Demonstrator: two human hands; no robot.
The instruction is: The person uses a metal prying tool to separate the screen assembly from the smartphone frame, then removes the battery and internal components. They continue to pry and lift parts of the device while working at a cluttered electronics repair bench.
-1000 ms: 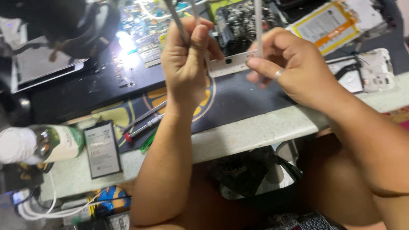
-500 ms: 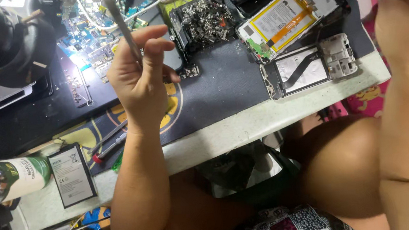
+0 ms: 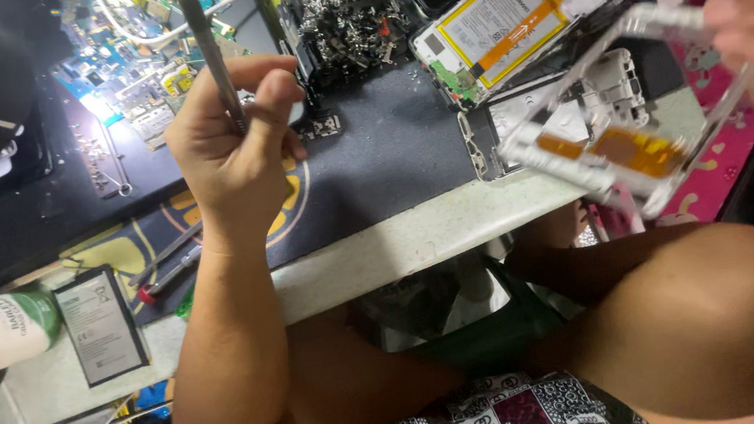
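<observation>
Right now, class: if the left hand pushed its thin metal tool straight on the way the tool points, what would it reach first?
The left hand grips the metal tool, which points up and away toward the lit clutter of circuit boards and a white cable. These look likeliest, but the tip is cut off at the frame edge and depth is unclear.

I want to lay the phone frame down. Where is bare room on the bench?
Bare dark mat lies between the left hand and the opened phone; also the pale bench edge below. The back, around the screw tray, is crowded.
</observation>
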